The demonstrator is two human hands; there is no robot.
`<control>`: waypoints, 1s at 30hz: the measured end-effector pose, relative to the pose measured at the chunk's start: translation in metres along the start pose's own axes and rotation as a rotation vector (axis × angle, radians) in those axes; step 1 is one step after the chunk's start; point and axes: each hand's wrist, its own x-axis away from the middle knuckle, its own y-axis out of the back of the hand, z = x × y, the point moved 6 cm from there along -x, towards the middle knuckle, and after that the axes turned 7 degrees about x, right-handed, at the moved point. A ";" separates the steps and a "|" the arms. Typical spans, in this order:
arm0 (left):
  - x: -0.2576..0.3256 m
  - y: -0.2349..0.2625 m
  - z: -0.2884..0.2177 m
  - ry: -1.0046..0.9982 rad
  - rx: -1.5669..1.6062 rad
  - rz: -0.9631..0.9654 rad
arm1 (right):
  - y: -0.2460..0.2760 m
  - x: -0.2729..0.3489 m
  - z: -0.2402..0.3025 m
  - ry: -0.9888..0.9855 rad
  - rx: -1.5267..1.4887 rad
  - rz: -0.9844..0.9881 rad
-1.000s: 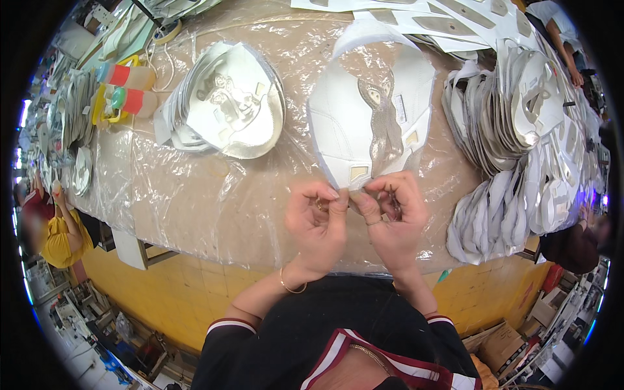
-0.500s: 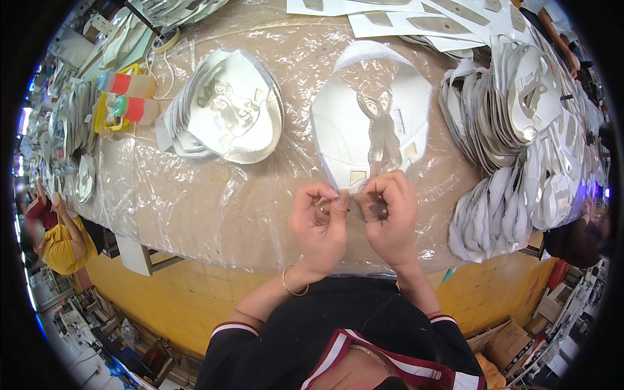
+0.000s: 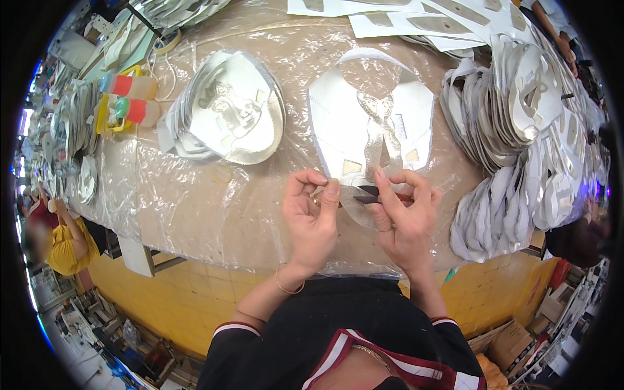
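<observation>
Two bottles with red bands, a blue-capped one and a green-capped one, sit at a yellow holder to my far left; whether they stand inside it or lean against it, I cannot tell. Both are translucent, and what fills them is unclear. Next comes a nested stack of white shoe uppers, curled into a cup shape on the plastic-covered tabletop. My left hand pinches the near edge of a single shoe upper between thumb and fingers. That upper lies on the tabletop straight in front of me, its long axis running away from my body: the arched white band points to the far side, the narrower end with its silvery mesh points at me. My right hand grips small snips with dark blades and a reddish handle; the blades point left, parted, at the mesh by my left fingertips. Further right stand more piled uppers, with flat white cut sheets beyond them. Down on the right is a cardboard box, its contents hidden from me.
</observation>
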 end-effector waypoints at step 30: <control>-0.037 -0.001 0.012 -0.298 -0.996 0.273 | -0.060 0.051 -0.121 -0.821 -0.607 0.014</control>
